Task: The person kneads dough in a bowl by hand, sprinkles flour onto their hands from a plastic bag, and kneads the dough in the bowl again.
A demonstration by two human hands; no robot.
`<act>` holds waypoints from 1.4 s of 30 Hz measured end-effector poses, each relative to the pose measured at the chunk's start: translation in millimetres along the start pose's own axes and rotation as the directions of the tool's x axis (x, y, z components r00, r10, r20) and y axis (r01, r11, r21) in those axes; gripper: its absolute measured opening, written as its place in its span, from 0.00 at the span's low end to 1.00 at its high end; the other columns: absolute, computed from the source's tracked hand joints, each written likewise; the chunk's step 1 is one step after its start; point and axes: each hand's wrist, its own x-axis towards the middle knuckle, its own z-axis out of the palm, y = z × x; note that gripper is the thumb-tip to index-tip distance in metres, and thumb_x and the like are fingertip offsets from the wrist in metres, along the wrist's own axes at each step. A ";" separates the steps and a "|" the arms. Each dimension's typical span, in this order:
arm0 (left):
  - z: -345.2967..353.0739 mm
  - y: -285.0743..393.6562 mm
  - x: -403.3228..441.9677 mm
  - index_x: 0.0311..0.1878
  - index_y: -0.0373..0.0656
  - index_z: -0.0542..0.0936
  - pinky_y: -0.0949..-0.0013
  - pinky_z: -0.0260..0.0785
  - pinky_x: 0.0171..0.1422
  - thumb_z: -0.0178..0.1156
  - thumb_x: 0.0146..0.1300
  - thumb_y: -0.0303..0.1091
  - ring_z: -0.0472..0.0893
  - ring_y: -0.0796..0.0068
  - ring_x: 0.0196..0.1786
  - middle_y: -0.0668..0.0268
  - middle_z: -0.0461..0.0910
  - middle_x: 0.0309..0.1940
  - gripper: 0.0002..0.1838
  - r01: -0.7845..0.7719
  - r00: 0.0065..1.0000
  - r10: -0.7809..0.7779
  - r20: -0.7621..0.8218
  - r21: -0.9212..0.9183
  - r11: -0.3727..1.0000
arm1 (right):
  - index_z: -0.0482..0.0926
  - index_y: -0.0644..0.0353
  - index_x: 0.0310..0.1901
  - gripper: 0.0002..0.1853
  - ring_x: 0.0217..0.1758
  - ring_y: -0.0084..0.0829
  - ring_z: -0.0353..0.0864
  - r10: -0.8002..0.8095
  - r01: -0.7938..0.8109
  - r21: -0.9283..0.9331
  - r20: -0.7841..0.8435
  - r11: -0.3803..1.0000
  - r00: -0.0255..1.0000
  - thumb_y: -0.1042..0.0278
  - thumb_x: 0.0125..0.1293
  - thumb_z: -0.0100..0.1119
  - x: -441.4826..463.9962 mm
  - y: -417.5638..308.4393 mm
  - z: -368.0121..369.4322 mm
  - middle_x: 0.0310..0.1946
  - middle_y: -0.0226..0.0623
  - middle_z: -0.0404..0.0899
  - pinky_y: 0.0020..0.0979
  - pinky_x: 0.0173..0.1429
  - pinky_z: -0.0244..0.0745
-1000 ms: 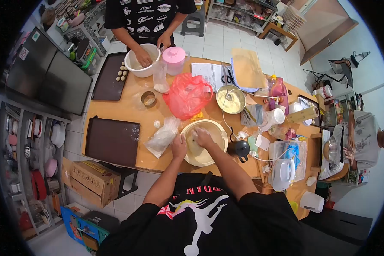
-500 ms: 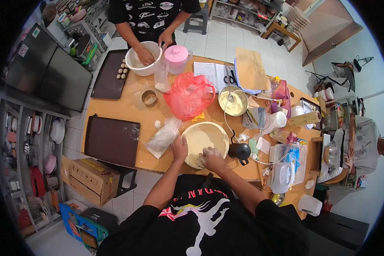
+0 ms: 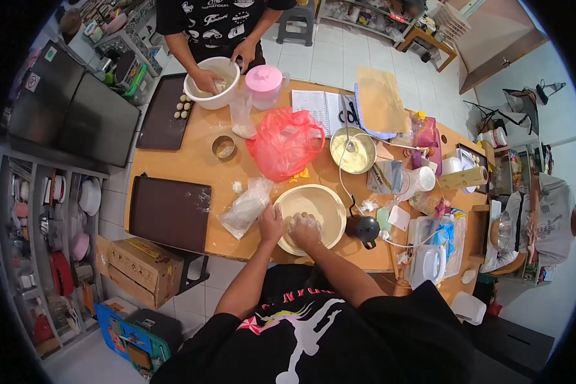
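Observation:
A cream-coloured bowl (image 3: pixel 329 211) stands near the front edge of the table. My left hand (image 3: pixel 271 224) is wrapped against the bowl's left rim. Inside the bowl, my right hand (image 3: pixel 305 232) is coated in white flour or dough, its fingers curled down over pale dough (image 3: pixel 292 225) that it mostly hides. Left of my left hand lies a clear plastic bag (image 3: pixel 248 208) with white contents. A red plastic bag (image 3: pixel 284 144) sits just beyond the bowl, and a black-lidded container (image 3: pixel 363 229) is at its right.
Across the table a co-worker's hand (image 3: pixel 206 80) reaches into a white bowl (image 3: pixel 195 91). Dark trays (image 3: pixel 170 214) lie at the left. A metal bowl (image 3: pixel 354 160), a metal ring (image 3: pixel 223 148), an open notebook (image 3: pixel 310 105) and a white jar (image 3: pixel 422 179) are also on the table.
My right hand has moved from the bowl's front right side to its left part, over the dough. My left hand stays at the rim. The co-worker's hand has shifted slightly within the white bowl.

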 end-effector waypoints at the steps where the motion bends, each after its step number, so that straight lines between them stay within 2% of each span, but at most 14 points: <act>1: 0.1 -0.1 0.5 0.36 0.33 0.74 0.45 0.63 0.44 0.49 0.71 0.43 0.74 0.37 0.39 0.42 0.75 0.30 0.19 -0.006 1.000 0.006 0.008 0.002 1.000 | 0.79 0.56 0.37 0.15 0.46 0.44 0.79 0.010 -0.010 0.007 -0.009 1.000 1.000 0.52 0.58 0.58 3.1 -0.4 0.1 0.40 0.43 0.79 0.44 0.51 0.74; 5: -3.9 2.3 1.2 0.34 0.34 0.72 0.44 0.62 0.43 0.48 0.72 0.43 0.73 0.37 0.38 0.43 0.74 0.29 0.19 -0.007 0.999 0.006 0.034 0.028 1.000 | 0.78 0.55 0.39 0.16 0.46 0.44 0.80 0.047 -0.047 0.002 0.015 0.999 0.999 0.51 0.59 0.58 14.4 -1.7 -6.0 0.40 0.43 0.80 0.45 0.51 0.75; 11: 0.8 -3.7 0.5 0.37 0.34 0.73 0.44 0.63 0.44 0.47 0.72 0.43 0.74 0.37 0.39 0.43 0.75 0.31 0.19 -0.006 1.000 0.006 0.026 0.017 1.000 | 0.78 0.56 0.41 0.17 0.42 0.48 0.83 0.111 -0.116 0.028 0.156 0.993 0.982 0.50 0.62 0.56 37.5 6.8 -9.1 0.36 0.48 0.83 0.49 0.48 0.76; 17: -3.4 1.1 -1.7 0.37 0.35 0.73 0.44 0.63 0.46 0.47 0.72 0.43 0.74 0.37 0.40 0.43 0.76 0.32 0.18 0.008 0.999 -0.010 0.049 0.038 0.999 | 0.79 0.58 0.44 0.19 0.39 0.50 0.83 0.133 -0.133 0.067 0.011 0.989 0.991 0.50 0.64 0.55 35.2 14.3 -2.9 0.33 0.50 0.83 0.49 0.45 0.77; 20: -0.3 -4.0 -0.2 0.36 0.36 0.72 0.43 0.63 0.45 0.47 0.72 0.43 0.74 0.36 0.40 0.43 0.76 0.32 0.18 0.001 0.999 -0.003 0.044 0.042 0.999 | 0.78 0.58 0.40 0.18 0.41 0.51 0.81 0.210 -0.197 0.147 -0.074 0.969 0.975 0.50 0.63 0.57 27.5 22.4 5.9 0.35 0.51 0.82 0.48 0.45 0.75; 22: 3.9 -9.7 1.3 0.36 0.36 0.73 0.43 0.63 0.46 0.47 0.72 0.43 0.74 0.36 0.41 0.43 0.76 0.33 0.18 -0.023 1.000 0.023 0.005 0.066 0.998 | 0.77 0.59 0.41 0.17 0.40 0.52 0.80 0.185 -0.156 0.244 -0.099 0.957 0.978 0.52 0.63 0.58 13.1 16.7 -11.3 0.34 0.51 0.80 0.49 0.46 0.73; 23: 6.7 -11.8 0.7 0.37 0.36 0.73 0.43 0.63 0.46 0.47 0.72 0.43 0.74 0.37 0.41 0.43 0.76 0.33 0.18 -0.023 0.999 0.023 -0.030 -0.002 1.000 | 0.77 0.59 0.41 0.17 0.40 0.53 0.79 0.175 -0.138 0.289 -0.109 0.947 0.978 0.53 0.63 0.59 7.0 15.7 -17.4 0.33 0.51 0.80 0.50 0.46 0.71; 25: 10.5 -14.2 1.1 0.37 0.36 0.73 0.43 0.64 0.46 0.47 0.72 0.43 0.74 0.37 0.41 0.43 0.77 0.33 0.18 -0.024 0.995 0.010 -0.101 -0.137 0.990 | 0.76 0.62 0.38 0.15 0.38 0.50 0.78 0.060 0.036 0.279 -0.331 0.960 0.942 0.56 0.62 0.60 2.9 18.2 -15.9 0.31 0.49 0.79 0.50 0.44 0.70; 26: 10.9 -16.8 1.7 0.37 0.36 0.73 0.44 0.64 0.46 0.47 0.72 0.43 0.75 0.37 0.41 0.43 0.77 0.33 0.17 -0.023 0.997 0.016 -0.076 -0.094 0.995 | 0.76 0.63 0.37 0.14 0.38 0.49 0.78 0.005 0.120 0.261 -0.435 0.958 0.900 0.58 0.62 0.60 0.6 19.0 -14.9 0.30 0.48 0.78 0.50 0.44 0.70; 29: 11.5 -20.5 0.4 0.37 0.35 0.74 0.44 0.65 0.46 0.47 0.72 0.42 0.75 0.38 0.41 0.44 0.77 0.33 0.17 -0.019 1.000 0.018 -0.026 -0.014 1.000 | 0.76 0.64 0.36 0.13 0.37 0.50 0.76 -0.016 0.172 0.188 -0.628 0.967 0.778 0.60 0.64 0.57 6.3 3.6 -45.2 0.30 0.46 0.78 0.49 0.46 0.68; 32: 8.9 -15.9 1.5 0.37 0.35 0.74 0.44 0.65 0.46 0.48 0.71 0.42 0.75 0.38 0.41 0.44 0.77 0.33 0.17 -0.001 0.999 0.000 -0.042 -0.025 1.000 | 0.78 0.65 0.38 0.14 0.40 0.57 0.74 0.044 0.279 0.466 -0.571 0.840 0.820 0.59 0.64 0.58 18.9 16.5 -30.7 0.30 0.51 0.77 0.50 0.54 0.65; 35: 6.2 -13.2 0.7 0.37 0.35 0.74 0.44 0.64 0.48 0.48 0.71 0.42 0.75 0.38 0.42 0.43 0.77 0.34 0.18 0.021 0.999 -0.022 -0.042 -0.028 0.999 | 0.79 0.65 0.36 0.13 0.39 0.57 0.74 -0.032 0.168 0.521 -0.260 0.837 0.965 0.61 0.62 0.59 9.5 22.3 -41.5 0.31 0.51 0.79 0.49 0.55 0.65; 38: 4.6 -9.7 -0.3 0.39 0.34 0.74 0.44 0.64 0.50 0.48 0.71 0.42 0.75 0.38 0.44 0.42 0.77 0.35 0.18 0.038 0.999 -0.038 -0.009 -0.023 0.999 | 0.80 0.65 0.33 0.11 0.37 0.54 0.75 -0.179 0.213 0.172 -0.195 0.962 0.964 0.63 0.60 0.60 -10.0 21.0 -38.2 0.29 0.52 0.79 0.47 0.55 0.65; 42: 11.5 -18.3 6.5 0.48 0.33 0.75 0.44 0.65 0.53 0.48 0.71 0.42 0.76 0.38 0.47 0.41 0.78 0.39 0.19 0.006 0.999 -0.005 -0.052 0.013 1.000 | 0.73 0.57 0.54 0.28 0.56 0.54 0.68 0.009 -0.011 -0.025 -0.062 1.000 0.998 0.54 0.53 0.66 -28.9 8.4 -38.9 0.55 0.57 0.70 0.54 0.57 0.64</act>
